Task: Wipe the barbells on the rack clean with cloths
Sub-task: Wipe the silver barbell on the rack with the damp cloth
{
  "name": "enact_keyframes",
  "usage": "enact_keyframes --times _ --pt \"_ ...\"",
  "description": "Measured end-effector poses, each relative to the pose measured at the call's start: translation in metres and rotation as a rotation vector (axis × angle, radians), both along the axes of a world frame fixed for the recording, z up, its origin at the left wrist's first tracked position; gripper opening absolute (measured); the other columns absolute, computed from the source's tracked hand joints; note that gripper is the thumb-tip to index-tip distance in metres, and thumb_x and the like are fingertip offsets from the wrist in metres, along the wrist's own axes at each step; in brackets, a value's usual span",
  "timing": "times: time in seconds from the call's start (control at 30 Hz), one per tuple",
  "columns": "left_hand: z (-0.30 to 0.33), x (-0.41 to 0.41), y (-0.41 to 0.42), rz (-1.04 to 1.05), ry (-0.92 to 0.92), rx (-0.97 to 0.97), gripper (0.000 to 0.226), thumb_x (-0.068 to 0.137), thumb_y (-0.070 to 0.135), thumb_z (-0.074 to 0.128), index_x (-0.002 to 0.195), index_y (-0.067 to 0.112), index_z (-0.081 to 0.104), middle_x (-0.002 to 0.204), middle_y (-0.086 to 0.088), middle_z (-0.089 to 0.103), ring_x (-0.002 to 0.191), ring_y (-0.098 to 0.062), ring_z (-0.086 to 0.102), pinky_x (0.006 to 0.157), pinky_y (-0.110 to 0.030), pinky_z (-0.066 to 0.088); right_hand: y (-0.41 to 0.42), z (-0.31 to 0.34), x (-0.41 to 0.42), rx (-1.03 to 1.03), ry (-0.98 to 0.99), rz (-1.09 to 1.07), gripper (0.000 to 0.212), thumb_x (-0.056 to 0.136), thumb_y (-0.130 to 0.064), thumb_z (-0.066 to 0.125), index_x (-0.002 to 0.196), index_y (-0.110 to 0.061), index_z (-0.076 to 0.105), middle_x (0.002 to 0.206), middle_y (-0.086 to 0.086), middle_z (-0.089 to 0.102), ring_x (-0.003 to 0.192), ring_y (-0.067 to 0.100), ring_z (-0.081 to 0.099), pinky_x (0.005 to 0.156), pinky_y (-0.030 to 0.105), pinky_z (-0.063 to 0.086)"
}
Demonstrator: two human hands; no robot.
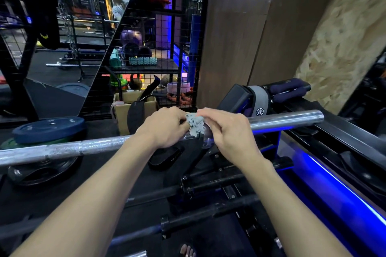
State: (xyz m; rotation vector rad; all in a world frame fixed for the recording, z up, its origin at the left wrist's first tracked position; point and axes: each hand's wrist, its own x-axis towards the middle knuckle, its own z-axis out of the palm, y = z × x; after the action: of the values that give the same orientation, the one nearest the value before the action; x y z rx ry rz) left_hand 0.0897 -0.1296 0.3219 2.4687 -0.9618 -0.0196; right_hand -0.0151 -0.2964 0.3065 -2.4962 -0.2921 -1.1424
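At the far left you have a stack of weight plates [48, 129] on the floor, partly hidden behind the silver barbell [100, 145], whose left end runs out of the picture. Follow that bar rightward and you reach your left hand [165, 129], fingers curled over the shaft and pinching one edge of the grey cloth [195, 124]. The cloth is bunched on top of the bar between your two hands (how far it wraps underneath cannot be seen). Your right hand [227, 133] grips its other edge, fingers curled down over the bar's collar, which it mostly covers. Beyond it the smooth sleeve [288, 118] ends free at the right. Lower down, two dark barbells [208, 189] lie on the rack [246, 198], their ends lost in shadow.
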Motion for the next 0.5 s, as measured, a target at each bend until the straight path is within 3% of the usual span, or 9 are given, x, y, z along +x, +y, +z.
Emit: enact_keyframes --times 0.1,0.17,0.33,0.5 --pt "-0.002 0.001 0.000 -0.016 -0.016 -0.004 0.029 0.097 0.044 0.046 0.112 0.057 0.067 0.105 0.006 0.074 0.103 -0.030 0.065 0.090 -0.044 0.054 0.007 -0.022 -0.017 0.011 -0.073 -0.011 0.032 0.089 0.008 0.066 0.114 -0.009 0.076 0.123 0.000 0.073 0.124 0.013 0.064 0.104 0.033 0.053" --pt "-0.004 0.002 0.000 -0.021 -0.033 -0.029 0.027 0.098 0.053 0.044 0.117 0.061 0.061 0.121 0.015 0.072 0.116 -0.025 0.064 0.096 -0.045 0.053 0.008 -0.040 -0.037 0.019 -0.099 0.018 0.034 0.089 0.011 0.066 0.115 -0.007 0.076 0.128 0.000 0.070 0.128 0.011 0.061 0.109 0.031 0.049" --pt "-0.004 0.002 -0.001 -0.005 -0.053 -0.021 0.029 0.102 0.050 0.045 0.123 0.052 0.066 0.122 0.012 0.072 0.116 -0.025 0.065 0.096 -0.045 0.053 0.001 -0.042 -0.059 0.061 -0.011 0.113 0.034 0.089 0.011 0.067 0.116 -0.007 0.076 0.127 -0.002 0.070 0.125 0.005 0.062 0.106 0.028 0.051" --pt "-0.007 -0.003 0.000 -0.016 -0.145 -0.067 0.030 0.102 0.045 0.048 0.130 0.051 0.059 0.116 0.013 0.071 0.106 -0.022 0.064 0.085 -0.040 0.053 -0.006 0.008 -0.051 0.277 -0.090 -0.045 0.033 0.092 0.002 0.068 0.118 -0.017 0.076 0.117 -0.010 0.074 0.109 -0.001 0.067 0.097 0.019 0.052"
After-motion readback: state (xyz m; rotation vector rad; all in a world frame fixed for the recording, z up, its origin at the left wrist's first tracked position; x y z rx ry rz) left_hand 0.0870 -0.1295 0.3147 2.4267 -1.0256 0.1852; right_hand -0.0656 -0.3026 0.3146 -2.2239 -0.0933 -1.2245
